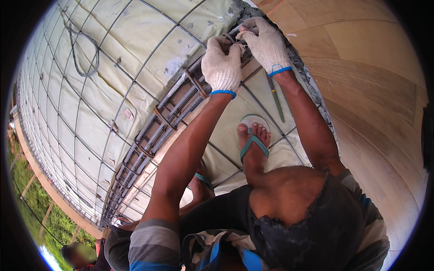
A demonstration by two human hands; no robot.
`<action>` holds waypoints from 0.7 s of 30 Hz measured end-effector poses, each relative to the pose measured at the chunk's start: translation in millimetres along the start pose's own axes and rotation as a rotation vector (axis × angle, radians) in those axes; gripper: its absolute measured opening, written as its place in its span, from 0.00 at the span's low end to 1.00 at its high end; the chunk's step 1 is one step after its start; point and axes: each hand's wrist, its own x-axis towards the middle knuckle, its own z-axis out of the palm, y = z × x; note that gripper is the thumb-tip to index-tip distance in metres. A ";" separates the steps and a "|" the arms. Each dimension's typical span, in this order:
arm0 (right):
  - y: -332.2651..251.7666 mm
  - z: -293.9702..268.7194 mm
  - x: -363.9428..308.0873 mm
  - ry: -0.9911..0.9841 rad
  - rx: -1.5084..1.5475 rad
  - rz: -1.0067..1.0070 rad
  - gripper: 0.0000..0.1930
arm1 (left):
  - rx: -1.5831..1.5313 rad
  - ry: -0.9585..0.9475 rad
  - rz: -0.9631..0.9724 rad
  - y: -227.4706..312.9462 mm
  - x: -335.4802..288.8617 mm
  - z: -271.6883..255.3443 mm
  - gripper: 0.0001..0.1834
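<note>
At the far end of a rebar cage (pixel 158 122), close to the wall, both my hands work side by side in white knit gloves with blue cuffs. My left hand (pixel 222 65) has its fingers curled in at the bars. My right hand (pixel 266 47) sits just to the right, with thumb and fingers pinched together. What the fingertips grip, if anything, is too small and hidden to make out. Below my right wrist, a thin tool with a green handle (pixel 276 105) lies on the pale plastic sheet (pixel 235 101).
A grid of thin steel bars (pixel 134 82) over plastic sheeting spreads to the left. A loop of wire (pixel 74 56) rests on it. Brown wall panels (pixel 366 86) rise on the right. My sandalled foot (pixel 254 140) stands between bars. Another person (pixel 79 256) is at lower left.
</note>
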 end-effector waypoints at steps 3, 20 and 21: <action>7.7 1.4 -10.4 0.039 0.093 -0.091 0.17 | -0.021 0.002 0.013 -0.1 -0.3 0.3 0.15; -10.4 -10.0 11.4 -0.101 -0.283 0.038 0.21 | 0.359 -0.354 0.419 2.7 29.3 -20.8 0.18; 3.0 -9.0 9.6 -0.097 -0.203 0.042 0.21 | 0.396 -0.405 0.433 4.9 29.8 -20.1 0.18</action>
